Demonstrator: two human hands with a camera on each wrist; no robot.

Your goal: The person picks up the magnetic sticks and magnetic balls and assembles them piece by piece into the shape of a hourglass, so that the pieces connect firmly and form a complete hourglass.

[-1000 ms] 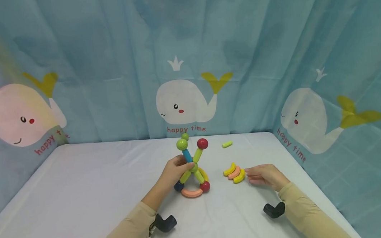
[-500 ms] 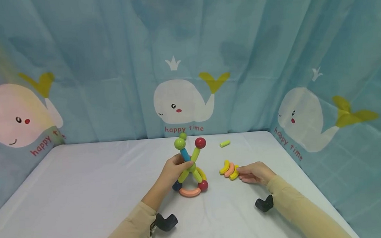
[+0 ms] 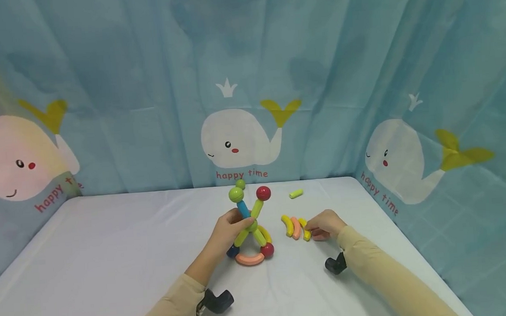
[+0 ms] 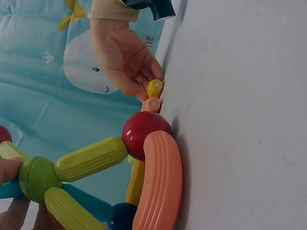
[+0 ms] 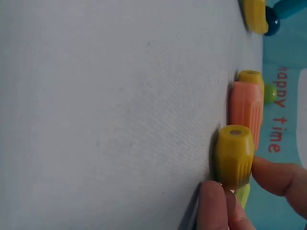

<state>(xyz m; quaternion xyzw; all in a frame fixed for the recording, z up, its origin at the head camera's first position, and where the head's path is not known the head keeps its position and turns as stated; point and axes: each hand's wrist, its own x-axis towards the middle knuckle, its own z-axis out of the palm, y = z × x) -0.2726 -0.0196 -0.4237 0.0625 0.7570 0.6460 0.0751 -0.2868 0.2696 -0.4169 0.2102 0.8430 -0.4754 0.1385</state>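
Note:
My left hand (image 3: 226,232) grips a standing figure of magnetic sticks and balls by its central green ball (image 4: 40,179). Two upper arms carry a light-green ball (image 3: 236,194) and a red ball (image 3: 263,193). Below, a second red ball (image 4: 145,135), a dark blue ball (image 3: 232,251) and a curved orange stick (image 3: 249,260) rest on the table. My right hand (image 3: 326,225) pinches the nearest yellow curved stick (image 5: 234,155) between thumb and fingers, on the table. Beside it lie another orange curved stick (image 3: 296,228) and a second yellow curved stick (image 3: 287,226).
A short light-green stick (image 3: 296,194) lies farther back on the white table (image 3: 125,260). Another green ball (image 3: 240,184) shows behind the figure's top. Blue curtains (image 3: 146,87) with whale prints surround the table's back and sides.
My right hand has moved left onto the nearest yellow curved stick and taken hold of it. The three curved sticks have turned and spread slightly. The left hand keeps its grip on the figure.

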